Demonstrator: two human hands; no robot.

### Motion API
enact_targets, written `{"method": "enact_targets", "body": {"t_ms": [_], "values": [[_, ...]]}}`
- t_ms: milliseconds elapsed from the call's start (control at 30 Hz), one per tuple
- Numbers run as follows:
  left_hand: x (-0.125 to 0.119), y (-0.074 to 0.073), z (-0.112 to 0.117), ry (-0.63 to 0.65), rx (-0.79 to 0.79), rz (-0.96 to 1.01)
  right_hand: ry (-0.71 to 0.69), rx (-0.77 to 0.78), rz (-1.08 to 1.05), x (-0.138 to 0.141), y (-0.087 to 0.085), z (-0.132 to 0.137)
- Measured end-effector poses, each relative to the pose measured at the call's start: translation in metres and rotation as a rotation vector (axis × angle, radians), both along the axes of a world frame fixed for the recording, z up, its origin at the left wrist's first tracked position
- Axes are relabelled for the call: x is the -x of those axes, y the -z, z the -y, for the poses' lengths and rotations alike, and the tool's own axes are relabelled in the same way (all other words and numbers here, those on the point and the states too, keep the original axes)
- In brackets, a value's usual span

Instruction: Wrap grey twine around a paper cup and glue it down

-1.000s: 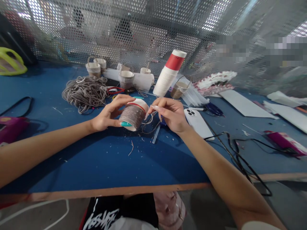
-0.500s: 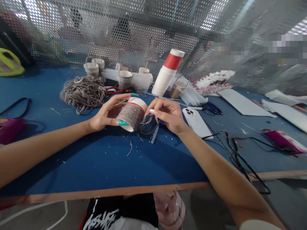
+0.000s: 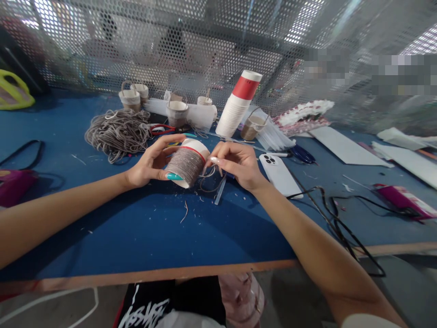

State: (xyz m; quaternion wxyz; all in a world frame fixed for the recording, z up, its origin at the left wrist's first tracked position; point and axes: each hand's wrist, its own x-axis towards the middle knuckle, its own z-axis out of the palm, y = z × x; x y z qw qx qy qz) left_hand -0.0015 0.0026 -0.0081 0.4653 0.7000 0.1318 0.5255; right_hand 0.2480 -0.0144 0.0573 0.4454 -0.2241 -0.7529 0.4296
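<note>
While the left hand (image 3: 149,166), curled wide, grips the cup (image 3: 187,163) between itself and the right hand (image 3: 239,165), whose fingertips nearly meet by the loose string (image 3: 212,173), though I can't tell if they pinch it, gentle tension would probably lay it snugly.

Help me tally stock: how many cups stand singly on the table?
5: one cup and another cup beyond the cord heap, a third cup by the red-handled tool, a fourth cup behind the white roll, a fifth cup beside the stack. Others may be hidden.
</note>
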Motion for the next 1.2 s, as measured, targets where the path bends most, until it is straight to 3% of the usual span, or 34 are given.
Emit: {"method": "enact_targets", "body": {"t_ms": [167, 367, 433, 533, 633, 767, 867, 1000, 1200], "values": [[0.000, 0.004, -0.005, 0.041, 0.105, 0.058, 0.011, 0.036, 0.037, 0.000, 0.002, 0.001], [0.009, 0.004, -0.018, 0.292, 0.440, 0.185, -0.014, 0.205, -0.055, -0.005, 0.007, 0.003], [0.013, 0.003, -0.023, 0.330, 0.528, 0.194, 0.014, 0.173, -0.092, -0.005, 0.010, 0.007], [0.017, 0.003, -0.027, 0.339, 0.597, 0.231, 0.045, -0.002, -0.091, -0.002, 0.015, 0.018], [0.019, 0.005, -0.028, 0.311, 0.569, 0.214, 0.116, -0.247, -0.045, 0.003, 0.019, 0.025], [0.020, 0.006, -0.026, 0.269, 0.415, 0.086, 0.325, -0.508, 0.048, 0.003, 0.021, 0.017], [0.019, 0.005, -0.024, 0.260, 0.392, 0.070, 0.332, -0.665, 0.113, -0.001, 0.020, 0.005], [0.018, 0.003, -0.024, 0.298, 0.401, 0.074, 0.185, -0.608, 0.202, -0.004, 0.020, 0.003], [0.017, -0.001, -0.022, 0.343, 0.384, 0.047, 0.138, -0.561, 0.381, -0.003, 0.020, 0.014]]}}
